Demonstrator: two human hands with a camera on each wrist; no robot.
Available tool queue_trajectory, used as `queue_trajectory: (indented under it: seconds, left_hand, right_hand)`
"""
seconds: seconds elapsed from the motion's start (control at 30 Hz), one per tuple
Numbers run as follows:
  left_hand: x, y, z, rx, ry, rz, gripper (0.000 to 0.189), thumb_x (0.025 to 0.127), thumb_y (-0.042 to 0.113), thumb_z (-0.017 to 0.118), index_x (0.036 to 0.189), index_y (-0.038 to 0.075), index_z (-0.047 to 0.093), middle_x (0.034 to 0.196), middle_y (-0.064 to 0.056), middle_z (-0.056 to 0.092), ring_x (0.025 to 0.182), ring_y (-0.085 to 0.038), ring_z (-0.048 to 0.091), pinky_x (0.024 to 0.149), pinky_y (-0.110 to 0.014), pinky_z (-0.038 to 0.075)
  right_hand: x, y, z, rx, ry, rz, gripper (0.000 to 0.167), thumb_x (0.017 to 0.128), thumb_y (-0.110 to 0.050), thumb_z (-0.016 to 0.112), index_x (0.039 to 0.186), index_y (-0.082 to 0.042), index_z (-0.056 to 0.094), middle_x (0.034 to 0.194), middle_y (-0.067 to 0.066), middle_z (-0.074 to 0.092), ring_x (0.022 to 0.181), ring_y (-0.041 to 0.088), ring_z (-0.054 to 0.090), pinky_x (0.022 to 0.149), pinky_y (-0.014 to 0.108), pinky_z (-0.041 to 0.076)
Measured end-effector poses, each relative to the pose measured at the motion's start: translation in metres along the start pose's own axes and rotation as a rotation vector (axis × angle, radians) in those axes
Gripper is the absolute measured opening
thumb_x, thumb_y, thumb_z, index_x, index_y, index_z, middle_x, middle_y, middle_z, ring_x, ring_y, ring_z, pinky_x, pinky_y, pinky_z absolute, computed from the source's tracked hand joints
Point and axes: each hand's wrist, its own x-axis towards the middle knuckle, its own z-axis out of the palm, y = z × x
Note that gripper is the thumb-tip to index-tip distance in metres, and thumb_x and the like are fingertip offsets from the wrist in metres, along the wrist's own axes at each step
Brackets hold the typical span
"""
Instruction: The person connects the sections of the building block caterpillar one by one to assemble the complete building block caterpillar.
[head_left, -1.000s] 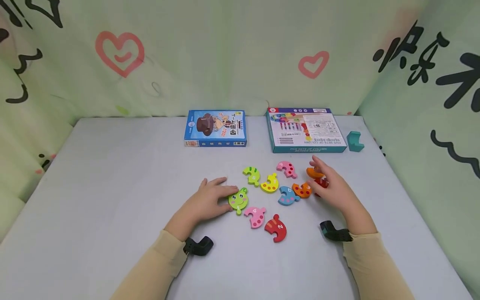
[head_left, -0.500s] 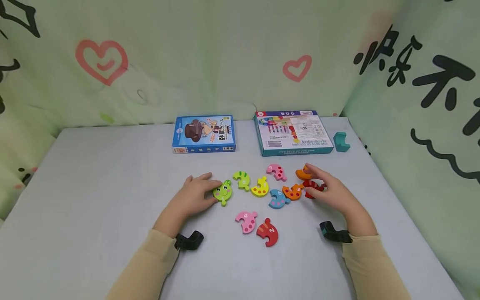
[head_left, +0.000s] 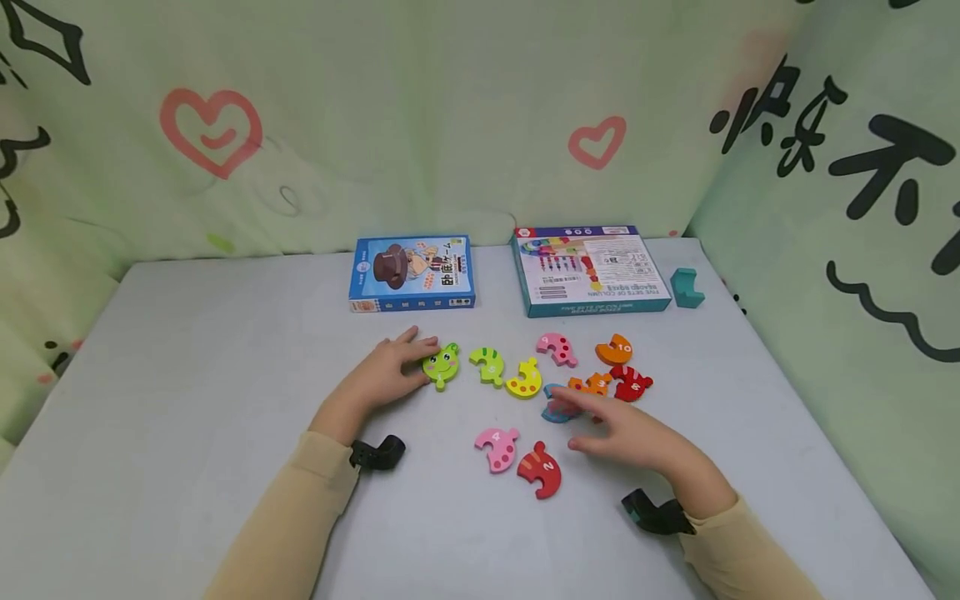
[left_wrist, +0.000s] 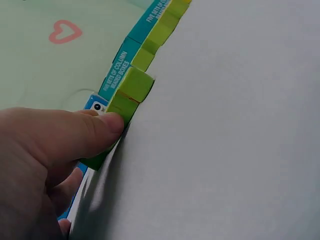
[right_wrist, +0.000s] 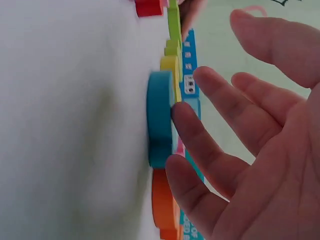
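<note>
On the table [head_left: 225,350], a blue box [head_left: 412,273] lies left of a larger teal-sided box [head_left: 592,272] with a small teal block [head_left: 687,289] just beside it, before a pale green backdrop [head_left: 420,125] bearing red hearts [head_left: 218,139].

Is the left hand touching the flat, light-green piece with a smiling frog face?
Touching. The left wrist view shows it: the left hand has its thumb against the side of the light-green piece, with no gap.

A white table [head_left: 187,392] bears coloured pieces [head_left: 527,387] and two boxes [head_left: 412,273].
</note>
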Motion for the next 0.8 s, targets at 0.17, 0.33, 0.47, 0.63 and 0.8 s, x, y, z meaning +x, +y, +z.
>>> queue_trajectory:
  seconds: [0.17, 0.33, 0.47, 0.63, 0.8]
  left_hand:
    - [-0.001, -0.004, 0.002, -0.03, 0.04, 0.026, 0.044, 0.086, 0.023, 0.057, 0.13, 0.021, 0.052, 0.143, 0.004, 0.04, 0.139, -0.023, 0.021, 0.113, -0.05, 0.01]
    - [0.0, -0.009, 0.006, -0.041, 0.069, 0.039, 0.045, 0.086, 0.024, 0.057, 0.13, 0.018, 0.051, 0.144, 0.002, 0.038, 0.138, -0.022, 0.024, 0.113, -0.049, 0.012]
    - [0.0, -0.01, 0.009, -0.064, 0.076, 0.024, 0.05, 0.085, 0.026, 0.059, 0.132, 0.016, 0.048, 0.144, 0.001, 0.037, 0.138, -0.021, 0.025, 0.114, -0.048, 0.012]
    - [0.0, -0.011, 0.009, -0.08, 0.096, 0.008, 0.056, 0.082, 0.027, 0.06, 0.135, 0.015, 0.045, 0.144, 0.0, 0.038, 0.137, -0.021, 0.028, 0.114, -0.045, 0.015]
    - [0.001, -0.013, 0.007, -0.067, 0.111, 0.015, 0.058, 0.081, 0.029, 0.061, 0.135, 0.014, 0.045, 0.143, -0.002, 0.04, 0.136, -0.022, 0.03, 0.113, -0.044, 0.017]
  right_hand:
    - [0.001, -0.008, 0.009, 0.002, -0.077, -0.021, 0.064, 0.08, -0.019, 0.067, 0.137, -0.017, 0.04, 0.127, 0.003, 0.054, 0.112, 0.024, 0.049, 0.084, 0.034, 0.051]
    - [0.002, -0.01, 0.016, 0.003, -0.19, -0.035, 0.056, 0.081, -0.022, 0.066, 0.133, -0.021, 0.046, 0.129, 0.002, 0.051, 0.114, 0.023, 0.047, 0.086, 0.033, 0.05]
    - [0.002, -0.006, 0.022, -0.056, -0.206, -0.043, 0.05, 0.081, -0.022, 0.066, 0.129, -0.022, 0.051, 0.129, 0.002, 0.051, 0.121, 0.027, 0.043, 0.091, 0.041, 0.048]
    - [0.003, -0.009, 0.025, -0.129, -0.147, 0.025, 0.051, 0.076, -0.026, 0.071, 0.124, -0.02, 0.055, 0.121, 0.001, 0.054, 0.115, 0.022, 0.048, 0.086, 0.037, 0.051]
    - [0.004, -0.013, 0.025, -0.158, -0.127, 0.073, 0.057, 0.07, -0.032, 0.075, 0.122, -0.02, 0.056, 0.115, -0.002, 0.054, 0.11, 0.017, 0.047, 0.08, 0.033, 0.053]
